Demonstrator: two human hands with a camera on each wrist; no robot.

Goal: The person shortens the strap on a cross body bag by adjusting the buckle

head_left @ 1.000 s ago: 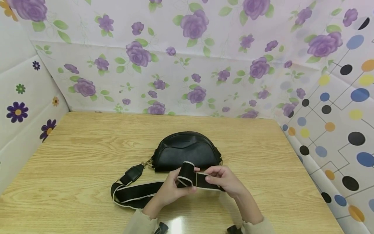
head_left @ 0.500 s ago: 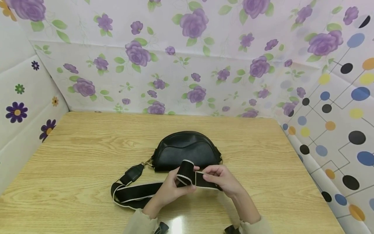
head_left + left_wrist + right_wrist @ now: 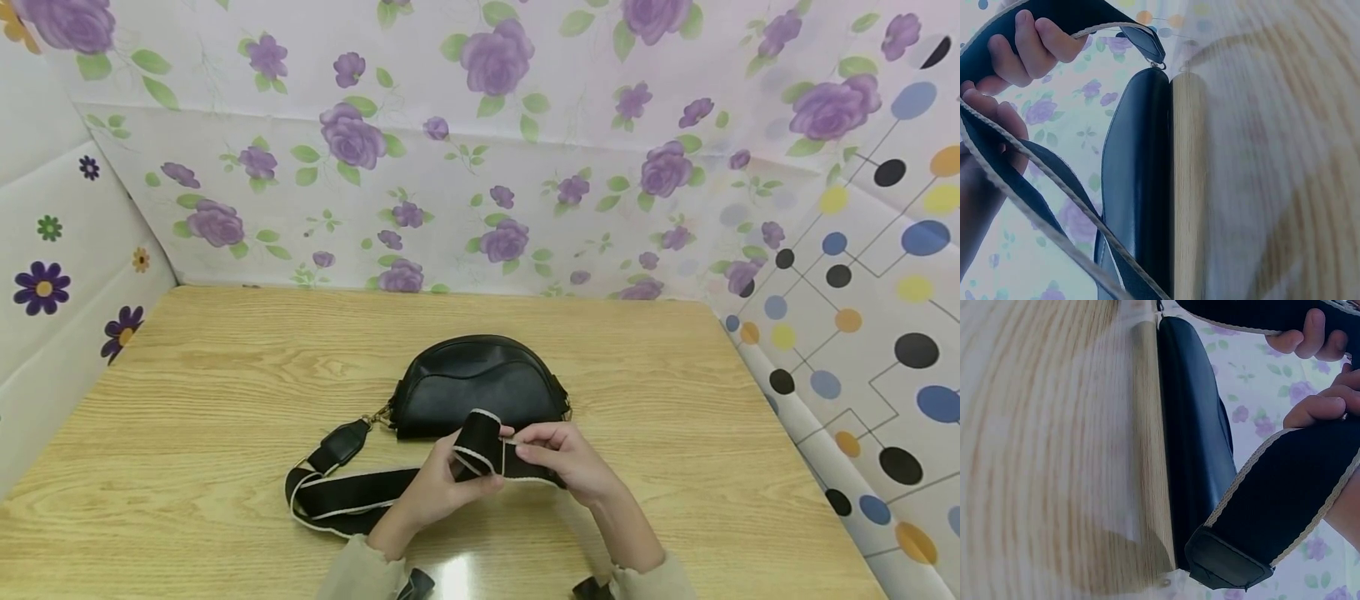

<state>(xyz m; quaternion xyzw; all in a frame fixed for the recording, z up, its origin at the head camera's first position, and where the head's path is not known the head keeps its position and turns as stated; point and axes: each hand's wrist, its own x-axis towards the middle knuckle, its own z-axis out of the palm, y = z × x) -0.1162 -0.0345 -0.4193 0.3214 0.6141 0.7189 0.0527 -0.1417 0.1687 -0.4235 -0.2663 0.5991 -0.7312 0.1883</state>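
A black bag strap [image 3: 360,493] with cream edges is gripped in my left hand [image 3: 438,492], between thumb and fingers. Above that hand the strap stands up in a folded loop, and a thin pale bar [image 3: 503,457] crosses it on the right. My right hand [image 3: 566,461] pinches the strap just right of the bar, thumb uppermost. Behind both hands stands a black half-round handbag [image 3: 480,383], its left end clipped to the strap. In the right wrist view, a leather end tab [image 3: 1229,557] hangs from the strap below the right hand [image 3: 1316,412].
The wooden table [image 3: 225,400] extends around the bag. Floral sheeting [image 3: 450,208] rises behind it, with dotted sheeting [image 3: 862,333] at the right. Near the bag's left end lies a gold clasp [image 3: 380,415] beside a leather tab [image 3: 345,443]. Dark wrist bands show at the front.
My right hand has slid slightly left along the strap, closer to the pale bar and my left hand. The left hand and the bag stay nearly still.
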